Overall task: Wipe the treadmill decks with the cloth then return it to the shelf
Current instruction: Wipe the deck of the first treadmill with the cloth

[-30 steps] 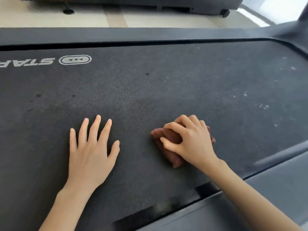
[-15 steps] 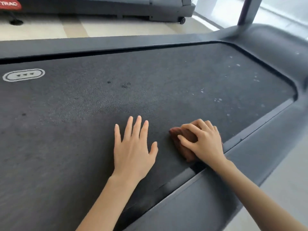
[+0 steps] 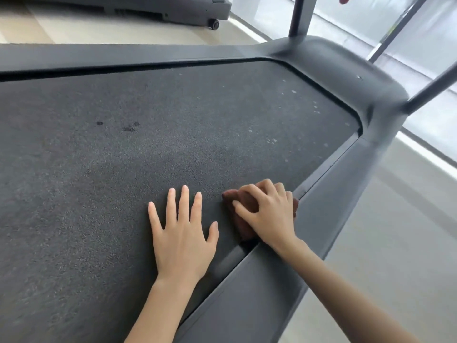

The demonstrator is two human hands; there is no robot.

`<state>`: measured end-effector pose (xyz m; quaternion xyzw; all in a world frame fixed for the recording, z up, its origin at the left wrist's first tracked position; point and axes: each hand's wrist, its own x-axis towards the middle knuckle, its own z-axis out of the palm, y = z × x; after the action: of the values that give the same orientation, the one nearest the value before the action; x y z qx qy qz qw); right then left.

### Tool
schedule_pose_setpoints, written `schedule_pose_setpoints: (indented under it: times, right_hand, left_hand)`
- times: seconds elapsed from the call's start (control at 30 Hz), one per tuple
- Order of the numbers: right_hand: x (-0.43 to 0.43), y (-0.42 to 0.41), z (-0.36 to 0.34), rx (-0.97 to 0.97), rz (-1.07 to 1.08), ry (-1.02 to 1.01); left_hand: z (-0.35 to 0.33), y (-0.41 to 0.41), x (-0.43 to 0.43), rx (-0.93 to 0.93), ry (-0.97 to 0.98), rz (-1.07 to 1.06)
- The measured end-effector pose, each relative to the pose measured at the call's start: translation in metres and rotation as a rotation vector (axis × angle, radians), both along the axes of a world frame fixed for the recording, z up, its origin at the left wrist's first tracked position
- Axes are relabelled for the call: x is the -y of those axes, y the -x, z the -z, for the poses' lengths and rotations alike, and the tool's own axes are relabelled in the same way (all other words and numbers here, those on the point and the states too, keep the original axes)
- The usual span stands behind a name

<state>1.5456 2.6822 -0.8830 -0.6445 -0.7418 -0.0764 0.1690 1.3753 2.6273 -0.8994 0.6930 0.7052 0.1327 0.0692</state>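
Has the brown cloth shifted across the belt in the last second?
Yes. The cloth under the right hand slid toward the near side rail, now at the edge of the belt.

Dark treadmill belt [image 3: 148,157] fills the view, grey side rail [image 3: 272,280] on its near edge. White specks [image 3: 293,91] at the far end, dark spots [image 3: 129,127] mid-belt. Brown cloth [image 3: 243,226] lies bunched at the belt's edge under R hand [image 3: 269,214]; L hand [image 3: 184,240] flat on the belt just beside.
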Motion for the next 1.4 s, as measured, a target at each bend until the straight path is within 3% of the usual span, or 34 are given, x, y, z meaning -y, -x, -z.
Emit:
schedule_pose_setpoints:
  times: [0.17,0.4,0.5,0.73,0.9,1.2,1.33,1.4]
  right_hand:
    - [0.005,-0.009,-0.008,0.023,-0.173,0.044]
    - [-0.056,-0.064,-0.011,-0.038,0.120,0.033]
    - [-0.052,-0.058,-0.013,-0.048,0.125,0.087]
    - [0.029,0.002,-0.004,-0.084,-0.226,0.010]
    - [0.002,-0.022,-0.006,-0.119,-0.367,0.064]
    - [-0.132,-0.160,-0.016,-0.134,-0.022,0.124]
    - [-0.133,-0.156,-0.013,-0.095,0.013,0.102]
    - [-0.112,-0.141,-0.010,-0.064,-0.067,0.064]
  left_hand:
    - [-0.001,0.003,0.001,-0.017,-0.018,0.010]
    - [0.004,0.000,0.000,-0.037,-0.016,0.009]
    - [0.003,0.001,0.001,-0.049,-0.007,0.006]
    - [0.003,0.000,0.001,-0.078,-0.010,0.010]
    - [0.001,0.001,0.001,-0.108,0.000,-0.001]
    - [0.001,-0.003,0.000,-0.134,0.022,-0.030]
    - [-0.005,-0.006,0.000,-0.129,0.061,-0.054]
    - [-0.011,-0.012,-0.007,-0.123,0.079,-0.087]
